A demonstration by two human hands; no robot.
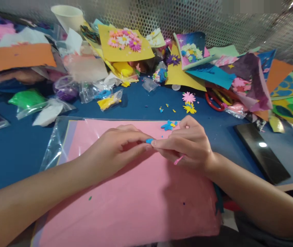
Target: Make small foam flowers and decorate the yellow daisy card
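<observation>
A small piece of blue modelling clay (149, 141) is pinched between the fingertips of both hands, above a pink sheet (125, 202) in a clear plastic sleeve. My left hand (119, 144) is closed on its left side, thumb and forefinger together. From the right, my right hand (190, 142) grips it with thumb and forefinger. The end of a thin pink stick (179, 160) pokes out below that hand's curled fingers; the rest is hidden. Just behind the hands lies a blue clay flower (167, 125) with yellow bits.
Pink (189, 97) and yellow clay flowers (189, 108) lie behind the sheet, near crumbs. Bagged clay, including a green lump (27, 99), sits at left. Coloured papers with clay flowers (125, 39) line the back. Red-handled scissors (214, 103) and a black phone (261, 151) are at right.
</observation>
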